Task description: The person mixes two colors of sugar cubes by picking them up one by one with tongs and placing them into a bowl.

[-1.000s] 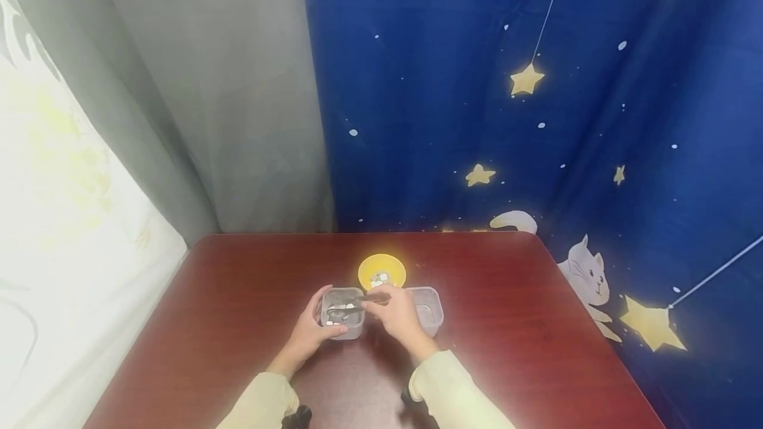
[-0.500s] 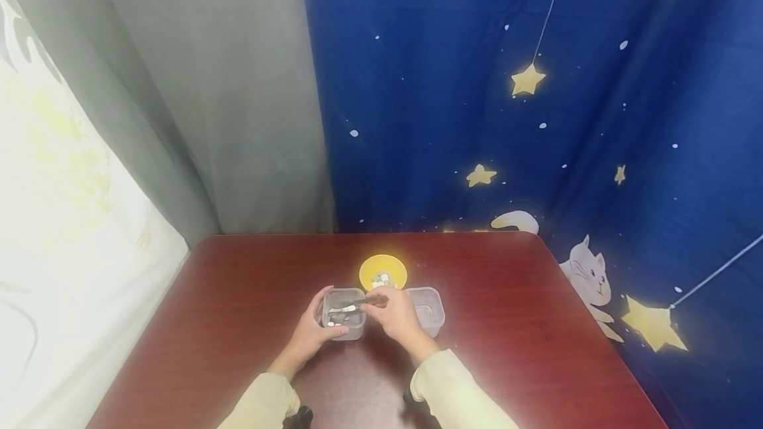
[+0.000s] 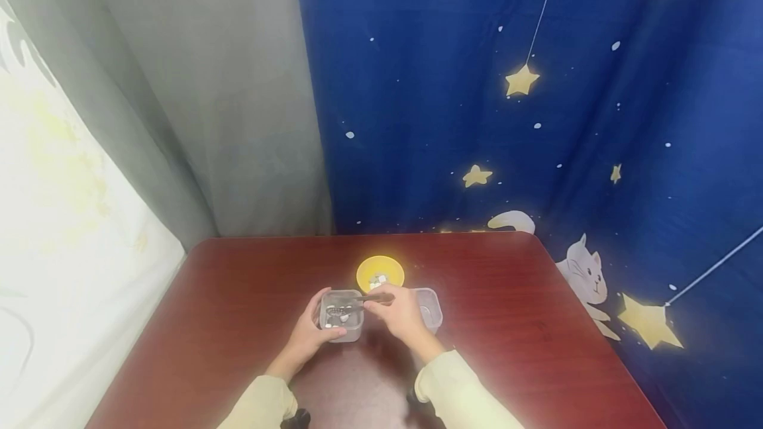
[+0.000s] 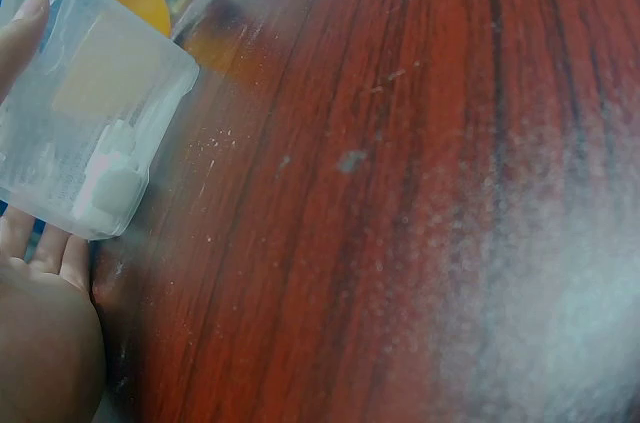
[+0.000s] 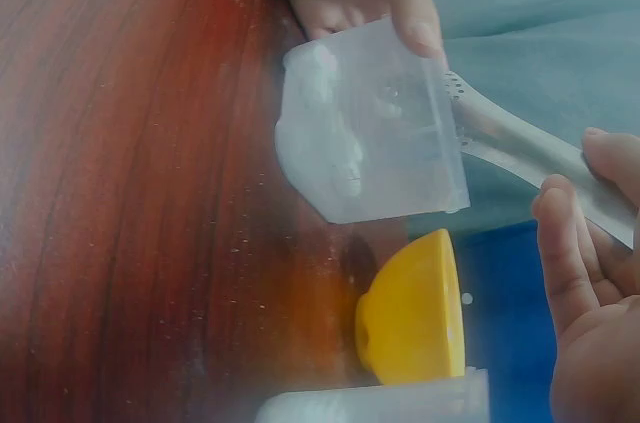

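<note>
My left hand (image 3: 305,337) grips a clear plastic container (image 3: 352,335) by its side, thumb along the near rim and fingers round the far side. Several white pieces (image 4: 112,183) lie at its bottom, seen through the wall in the left wrist view. My right hand (image 3: 398,313) pinches a pair of metal tongs (image 5: 520,135) between thumb and fingers. The perforated tips (image 3: 338,310) of the tongs reach down into the container, among the white pieces. In the right wrist view the container's wall partly hides those tips.
Just behind the hands stands a yellow bowl (image 3: 380,263) with several whitish pieces in it. A second clear container (image 3: 433,310) sits right of my right hand, partly covered by it. All rest on a reddish-brown table (image 3: 507,323), with curtains behind.
The tongs' tips have shifted slightly inside the container, and the white piece seen at them half a second ago now shows lower, among the others. Both hands stay nearly where they were.
</note>
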`<action>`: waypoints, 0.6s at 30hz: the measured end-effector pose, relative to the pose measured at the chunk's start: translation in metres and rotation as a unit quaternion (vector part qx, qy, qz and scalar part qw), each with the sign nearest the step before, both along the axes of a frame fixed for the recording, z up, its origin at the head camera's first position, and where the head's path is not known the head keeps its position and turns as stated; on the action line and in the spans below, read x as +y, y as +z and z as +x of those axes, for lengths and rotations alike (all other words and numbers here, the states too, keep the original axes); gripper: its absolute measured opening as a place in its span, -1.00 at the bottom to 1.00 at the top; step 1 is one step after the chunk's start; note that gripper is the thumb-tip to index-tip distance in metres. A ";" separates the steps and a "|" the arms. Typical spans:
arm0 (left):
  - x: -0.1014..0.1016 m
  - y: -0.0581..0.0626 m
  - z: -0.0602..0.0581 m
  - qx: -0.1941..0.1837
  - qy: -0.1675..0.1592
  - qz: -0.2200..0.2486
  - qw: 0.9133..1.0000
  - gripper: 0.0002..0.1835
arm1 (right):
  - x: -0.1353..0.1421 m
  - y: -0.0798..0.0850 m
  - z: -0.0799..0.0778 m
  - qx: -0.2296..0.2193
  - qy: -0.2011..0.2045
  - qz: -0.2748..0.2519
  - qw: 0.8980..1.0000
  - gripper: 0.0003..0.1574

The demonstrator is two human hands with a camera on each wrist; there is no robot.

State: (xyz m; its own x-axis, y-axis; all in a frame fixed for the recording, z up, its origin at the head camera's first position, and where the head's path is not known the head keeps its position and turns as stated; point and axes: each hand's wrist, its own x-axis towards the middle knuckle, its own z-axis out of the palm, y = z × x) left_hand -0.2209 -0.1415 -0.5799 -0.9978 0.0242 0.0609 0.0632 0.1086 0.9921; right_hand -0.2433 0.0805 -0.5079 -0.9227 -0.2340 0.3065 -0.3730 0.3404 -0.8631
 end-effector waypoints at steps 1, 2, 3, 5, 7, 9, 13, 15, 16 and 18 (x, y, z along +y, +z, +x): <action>0.000 0.000 0.000 -0.004 0.001 -0.002 1.000 0.08 | 0.000 0.001 0.000 -0.003 -0.001 -0.003 1.000 -0.74; -0.001 0.000 0.000 -0.005 0.002 -0.004 1.000 0.08 | 0.001 0.002 0.000 -0.006 -0.002 -0.006 1.000 -0.75; -0.001 0.000 0.000 -0.006 0.001 -0.002 1.000 0.09 | 0.002 0.004 0.000 -0.013 -0.004 -0.011 1.000 -0.75; -0.001 0.000 0.001 -0.006 -0.002 0.003 1.000 0.08 | 0.004 0.007 0.000 -0.022 -0.012 -0.020 0.999 -0.75; -0.001 0.001 0.001 -0.001 -0.003 0.008 1.000 0.07 | 0.007 0.011 0.001 -0.026 -0.022 -0.032 0.999 -0.74; 0.000 0.001 0.001 0.005 -0.002 0.013 1.000 0.07 | 0.010 0.016 0.001 -0.030 -0.037 -0.036 0.998 -0.74; 0.000 0.001 0.002 0.021 -0.001 0.016 1.000 0.05 | 0.018 0.026 0.001 -0.029 -0.067 -0.033 0.997 -0.75; 0.000 0.000 0.002 0.021 0.000 0.017 1.000 0.04 | 0.021 0.033 0.001 -0.030 -0.076 -0.045 0.996 -0.76; 0.000 0.000 0.002 0.020 0.000 0.017 1.000 0.05 | 0.022 0.037 0.001 -0.032 -0.077 -0.058 0.995 -0.76; 0.001 0.000 0.003 0.015 0.001 0.016 1.000 0.05 | 0.023 0.050 0.004 -0.022 -0.069 -0.089 0.993 -0.76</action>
State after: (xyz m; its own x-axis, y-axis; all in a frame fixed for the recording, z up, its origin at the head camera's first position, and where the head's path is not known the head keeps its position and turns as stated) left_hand -0.2181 -0.1409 -0.5795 -0.9955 0.0192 0.0923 0.0935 0.0767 0.9927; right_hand -0.2391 0.1038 -0.4582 -0.9553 -0.0507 0.2911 -0.2949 0.2256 -0.9285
